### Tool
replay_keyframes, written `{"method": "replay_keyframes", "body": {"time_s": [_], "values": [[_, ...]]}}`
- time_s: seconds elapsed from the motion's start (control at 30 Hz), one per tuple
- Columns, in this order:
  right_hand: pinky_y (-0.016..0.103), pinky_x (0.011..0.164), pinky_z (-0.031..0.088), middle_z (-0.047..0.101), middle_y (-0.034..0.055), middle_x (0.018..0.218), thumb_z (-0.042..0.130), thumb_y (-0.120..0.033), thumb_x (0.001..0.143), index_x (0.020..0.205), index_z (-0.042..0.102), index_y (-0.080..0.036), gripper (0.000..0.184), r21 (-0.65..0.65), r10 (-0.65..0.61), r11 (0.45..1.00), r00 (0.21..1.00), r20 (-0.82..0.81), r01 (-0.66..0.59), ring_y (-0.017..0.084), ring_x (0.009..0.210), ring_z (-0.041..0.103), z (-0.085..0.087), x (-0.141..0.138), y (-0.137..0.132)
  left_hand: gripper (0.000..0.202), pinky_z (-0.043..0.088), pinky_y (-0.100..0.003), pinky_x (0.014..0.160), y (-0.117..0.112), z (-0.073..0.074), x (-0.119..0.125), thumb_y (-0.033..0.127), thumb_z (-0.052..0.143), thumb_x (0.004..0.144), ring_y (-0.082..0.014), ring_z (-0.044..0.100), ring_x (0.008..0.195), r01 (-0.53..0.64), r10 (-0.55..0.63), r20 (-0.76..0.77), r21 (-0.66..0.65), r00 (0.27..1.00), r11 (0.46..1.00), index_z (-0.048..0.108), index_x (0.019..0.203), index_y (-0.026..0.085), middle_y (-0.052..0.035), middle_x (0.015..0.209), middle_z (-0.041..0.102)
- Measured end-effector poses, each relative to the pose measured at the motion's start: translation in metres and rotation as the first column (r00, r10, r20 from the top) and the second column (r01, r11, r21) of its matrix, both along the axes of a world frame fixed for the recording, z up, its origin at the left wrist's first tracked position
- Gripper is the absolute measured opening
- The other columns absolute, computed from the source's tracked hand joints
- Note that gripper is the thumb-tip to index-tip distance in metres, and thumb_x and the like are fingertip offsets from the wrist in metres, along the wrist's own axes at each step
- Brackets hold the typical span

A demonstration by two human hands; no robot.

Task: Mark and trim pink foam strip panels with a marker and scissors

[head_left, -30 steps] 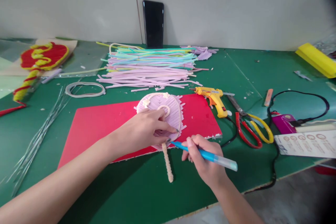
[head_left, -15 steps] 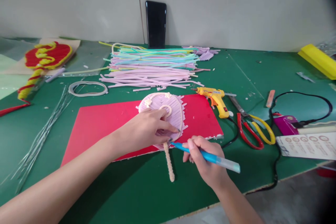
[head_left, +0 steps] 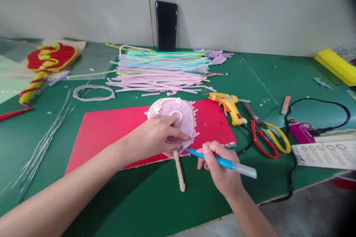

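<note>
Resting on the lilac fan (head_left: 185, 122), the left hand (head_left: 158, 133) has its fingers half bent; whether they grip it cannot be told. The right hand (head_left: 226, 181) closes around a blue pen (head_left: 226, 163), tip beside the fan's lower edge, right of the left fingertips. The handle (head_left: 179, 172) extends wearer-ward below the left hand, the nearer one.

Two fans (head_left: 185, 121), one pen (head_left: 230, 164), one phone (head_left: 166, 26)

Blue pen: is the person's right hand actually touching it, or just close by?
Touching. The head view shows the right hand gripping the blue pen, its thumb lying across the barrel.
</note>
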State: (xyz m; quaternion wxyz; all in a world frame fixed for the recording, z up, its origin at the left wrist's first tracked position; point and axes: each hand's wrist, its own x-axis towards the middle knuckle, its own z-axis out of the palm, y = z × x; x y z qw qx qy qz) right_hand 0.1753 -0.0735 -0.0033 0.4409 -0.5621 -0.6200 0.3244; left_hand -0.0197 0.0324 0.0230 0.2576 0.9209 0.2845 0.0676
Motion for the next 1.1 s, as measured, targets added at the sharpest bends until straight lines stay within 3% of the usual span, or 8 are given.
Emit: {"method": "replay_keyframes", "body": {"time_s": [0.13,0.27,0.37,0.57,0.7,0.83,0.97,1.1], "values": [[0.018,0.048,0.044,0.059,-0.0033,0.050,0.048,-0.026,0.096,0.063,0.051,-0.020,0.034,-0.001,-0.012,1.000,1.000,0.001,0.012,0.008,0.044,0.055,-0.0004,0.0017,0.0009,0.021,0.030,-0.024,0.061,-0.0002,-0.0001,0.0002,0.031,0.063,0.088,-0.0127,0.043,0.070,-0.006,0.006,-0.004,0.000,1.000,1.000,0.074,0.106,0.036,0.0000,0.084,0.046],[0.017,0.044,0.042,0.059,-0.0044,0.046,0.048,-0.025,0.096,0.069,0.057,-0.019,0.029,0.044,-0.153,0.987,0.988,-0.009,0.154,0.008,0.040,0.052,-0.0003,0.0042,0.0018,0.022,0.029,-0.024,0.060,-0.0003,-0.0011,0.0002,0.030,0.063,0.088,-0.0125,0.043,0.069,-0.001,0.001,0.003,-0.003,1.000,1.000,0.073,0.107,0.035,0.0002,0.083,0.045],[0.017,0.044,0.043,0.059,-0.0039,0.047,0.048,-0.025,0.096,0.070,0.058,-0.019,0.029,0.071,-0.192,0.979,0.981,-0.004,0.192,0.008,0.040,0.052,-0.0003,0.0040,0.0016,0.022,0.030,-0.024,0.059,0.0000,-0.0007,0.0002,0.030,0.062,0.089,-0.0126,0.043,0.070,-0.007,0.007,0.003,-0.010,1.000,1.000,0.073,0.108,0.035,0.0000,0.083,0.045],[0.017,0.048,0.045,0.057,-0.0041,0.047,0.047,-0.020,0.095,0.065,0.053,-0.019,0.030,0.133,-0.109,0.986,0.990,0.090,0.097,0.008,0.042,0.053,-0.0005,0.0033,0.0006,0.019,0.030,-0.024,0.059,-0.0002,0.0021,0.0012,0.031,0.067,0.085,-0.0124,0.043,0.069,-0.012,0.012,-0.015,-0.012,1.000,1.000,0.075,0.102,0.034,0.0002,0.083,0.046],[0.017,0.048,0.044,0.059,-0.0040,0.048,0.048,-0.020,0.094,0.066,0.054,-0.020,0.029,0.147,-0.166,0.977,0.982,0.086,0.153,0.007,0.042,0.053,-0.0004,0.0037,0.0007,0.023,0.030,-0.024,0.060,-0.0006,0.0018,0.0016,0.029,0.068,0.085,-0.0123,0.043,0.070,-0.011,0.011,-0.019,-0.006,1.000,1.000,0.073,0.106,0.035,0.0004,0.082,0.046],[0.017,0.047,0.044,0.057,-0.0041,0.046,0.047,-0.020,0.094,0.065,0.054,-0.020,0.030,0.157,-0.133,0.981,0.985,0.110,0.115,0.007,0.041,0.053,0.0006,0.0027,0.0022,0.021,0.031,-0.024,0.060,-0.0002,0.0019,0.0017,0.030,0.065,0.086,-0.0120,0.043,0.069,-0.010,0.010,-0.021,-0.005,1.000,1.000,0.074,0.105,0.035,0.0001,0.083,0.046],[0.017,0.046,0.044,0.058,-0.0035,0.047,0.047,-0.020,0.094,0.064,0.053,-0.020,0.031,0.151,-0.155,0.979,0.983,0.103,0.138,0.008,0.041,0.053,0.0017,0.0024,0.0028,0.023,0.031,-0.023,0.059,0.0000,0.0023,0.0012,0.029,0.066,0.085,-0.0123,0.043,0.070,-0.011,0.011,-0.024,-0.014,1.000,1.000,0.073,0.107,0.036,0.0001,0.083,0.046],[0.018,0.045,0.044,0.056,-0.0043,0.045,0.045,-0.022,0.096,0.065,0.053,-0.020,0.032,0.089,-0.094,0.992,0.994,0.048,0.090,0.008,0.040,0.052,0.0020,0.0038,0.0007,0.025,0.031,-0.023,0.060,0.0005,0.0016,0.0009,0.029,0.069,0.084,-0.0124,0.043,0.071,-0.019,0.019,-0.029,-0.026,0.999,0.999,0.073,0.107,0.037,0.0001,0.085,0.046]]}}
